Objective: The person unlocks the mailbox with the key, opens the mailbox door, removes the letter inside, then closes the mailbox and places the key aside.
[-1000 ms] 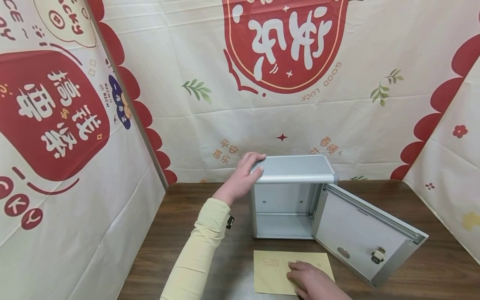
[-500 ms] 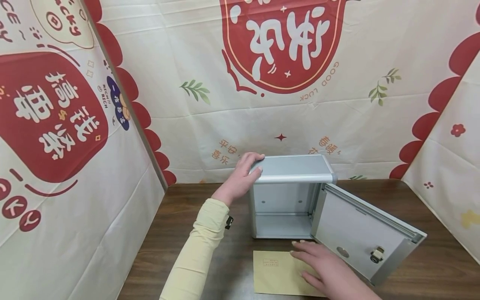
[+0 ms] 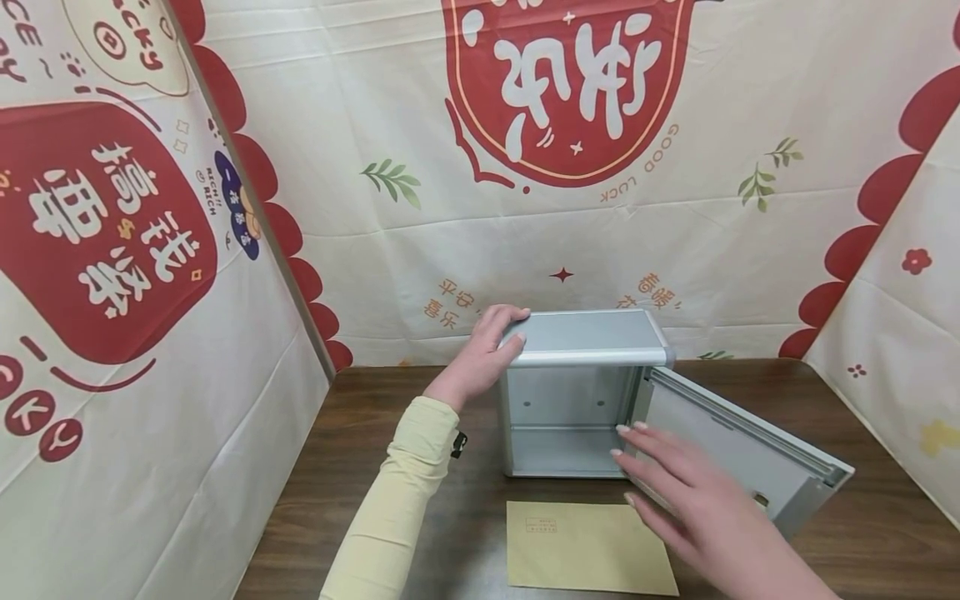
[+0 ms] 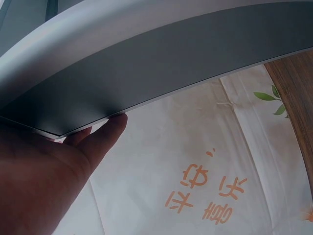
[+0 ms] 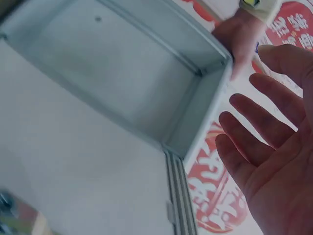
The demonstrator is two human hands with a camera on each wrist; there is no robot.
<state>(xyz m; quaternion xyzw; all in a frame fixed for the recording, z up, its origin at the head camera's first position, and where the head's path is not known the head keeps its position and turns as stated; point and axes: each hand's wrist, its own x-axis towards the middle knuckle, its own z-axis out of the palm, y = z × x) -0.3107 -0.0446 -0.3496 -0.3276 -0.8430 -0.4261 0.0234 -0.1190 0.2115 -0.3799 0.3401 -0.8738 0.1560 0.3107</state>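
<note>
A silver-grey metal box stands on the wooden table, its front facing me and its inside bare. The hinged door is swung wide to the right, and its lock is mostly behind my right hand. My left hand grips the top left corner of the box, with thumb and fingers at opposite edges. In the head view my right hand overlaps the door, fingers spread and holding nothing. A tan paper envelope with red print lies flat on the table before the box.
The brown wooden table extends to both sides of the box. Behind it hangs a cream printed cloth, with more cloth walls at left and right.
My right hand has lifted off the envelope and moved up and right, in front of the door. The envelope has stayed where it was. My left hand still holds the box corner.
</note>
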